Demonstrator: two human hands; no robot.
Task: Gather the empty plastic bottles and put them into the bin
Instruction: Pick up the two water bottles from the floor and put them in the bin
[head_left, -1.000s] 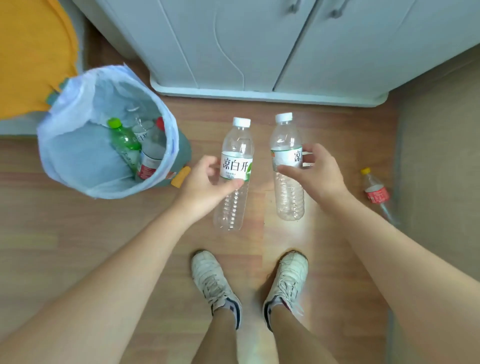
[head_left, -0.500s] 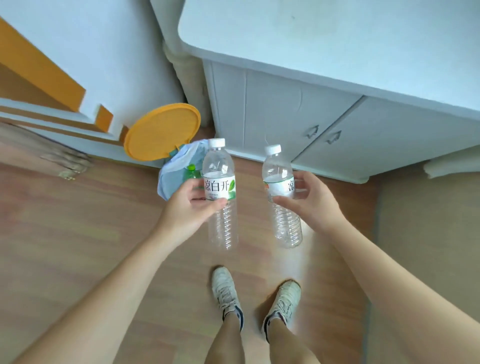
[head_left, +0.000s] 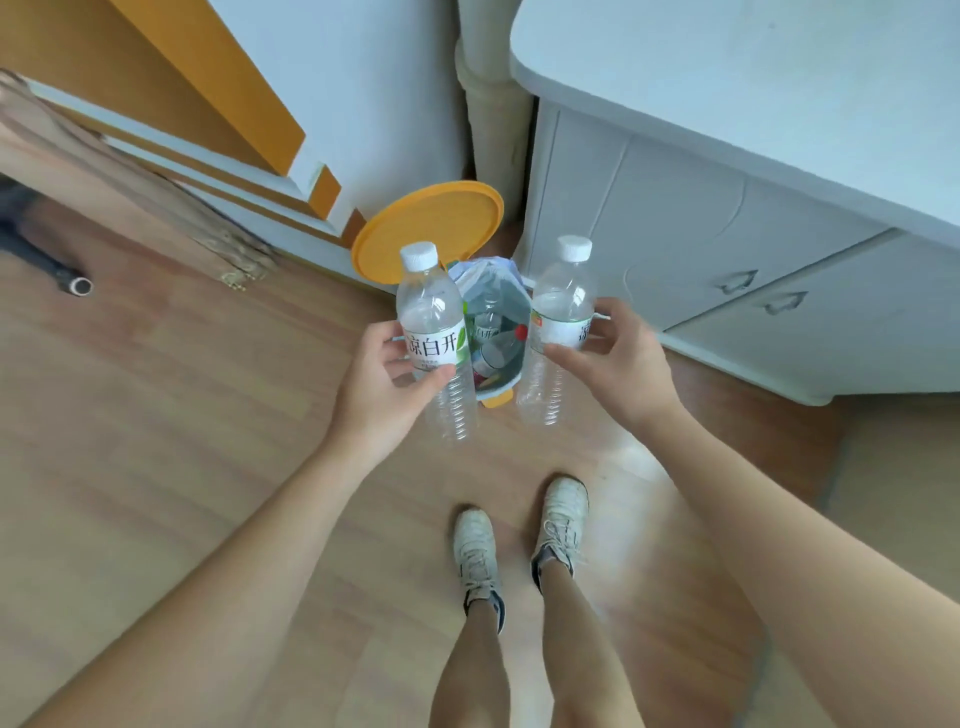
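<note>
- Wooden floor runs under you, with a pale wall behind and a grey cabinet to the right of the bin.
- Your bin stands on the floor against the cabinet's left end, straight ahead of your shoes.
- Its orange lid is tipped up and back, leaning toward the wall behind the bin.
- A pale liner lines the bin, and several bottles already lie inside; a red cap shows among them.
- Your left hand is wrapped around the left bottle at its label, thumb in front and fingers behind.
- That bottle is upright, white cap on top, clear and empty, held in front of the bin's left edge.
- Your right hand grips the right bottle at its label, thumb across the front, fingers curled behind.
- This bottle is upright too, tilted slightly, capped and empty, held in front of the bin's right edge.
- Both bottles are apart from each other, with the bin's opening showing between them.
- A dark tube lies on the floor far left of the bin.
</note>
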